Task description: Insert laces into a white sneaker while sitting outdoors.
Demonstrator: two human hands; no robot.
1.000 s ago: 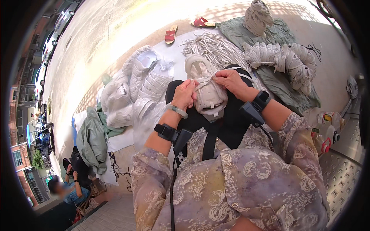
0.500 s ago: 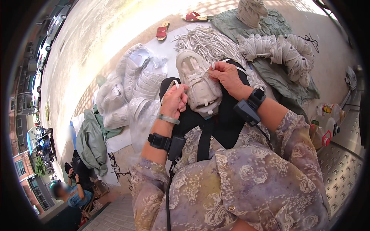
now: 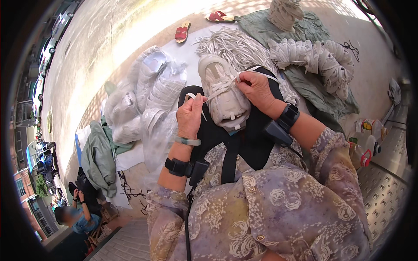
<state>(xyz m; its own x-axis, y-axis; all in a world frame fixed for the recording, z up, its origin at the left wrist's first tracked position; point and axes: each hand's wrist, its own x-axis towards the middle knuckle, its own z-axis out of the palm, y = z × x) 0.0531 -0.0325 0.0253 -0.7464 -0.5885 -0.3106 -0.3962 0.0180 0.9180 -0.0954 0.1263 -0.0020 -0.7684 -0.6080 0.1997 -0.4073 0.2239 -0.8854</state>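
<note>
A pale beige sneaker (image 3: pixel 230 108) rests between my thighs, its toe pointing away from me. White lace crosses its upper part. To the left of the shoe, my left hand (image 3: pixel 190 117) pinches one end of the shoelace (image 3: pixel 212 100), which stretches from the shoe to my fingers with a loose tail hanging below. My right hand (image 3: pixel 257 90) is closed at the shoe's right side, thumb and fingers pinching the lace there. Another length of lace trails from this hand over my right thigh. The fingertips partly hide the lacing.
A heap of loose white laces (image 3: pixel 237 48) lies beyond the shoe. Wrapped bundles of laces (image 3: pixel 313 58) sit on green cloth (image 3: pixel 305 82) at right. Plastic-wrapped shoes (image 3: pixel 126 115) are piled at left. Red slippers (image 3: pixel 182 32) lie farther off, bottles (image 3: pixel 365 148) at right. Another person (image 3: pixel 82 219) sits lower left.
My left hand has drawn slightly left and down, and the lace between it and the shoe now shows as a taut line. My right hand stays by the shoe's side.
</note>
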